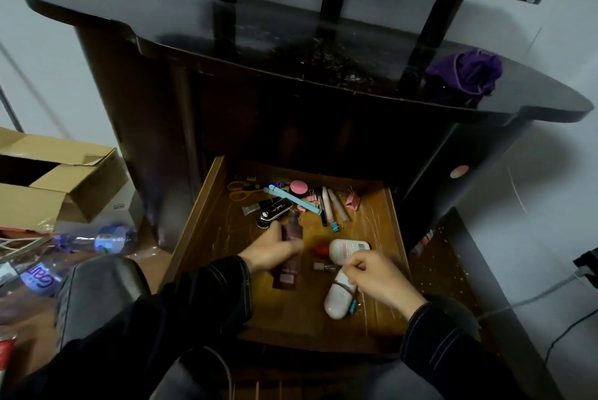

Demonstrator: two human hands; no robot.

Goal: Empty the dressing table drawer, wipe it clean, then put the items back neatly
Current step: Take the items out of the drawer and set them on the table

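One maroon bottle [287,272] in left hand [271,249], inside drawer [378,221].

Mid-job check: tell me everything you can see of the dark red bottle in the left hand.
The dark red bottle is slim, glossy like plastic or glass, with a narrower top and a pale label near its base. It points lengthwise over the open wooden drawer, top toward the back. The left hand grips its middle, fingers curled round it. Blur hides whether it rests on the drawer floor or is lifted.
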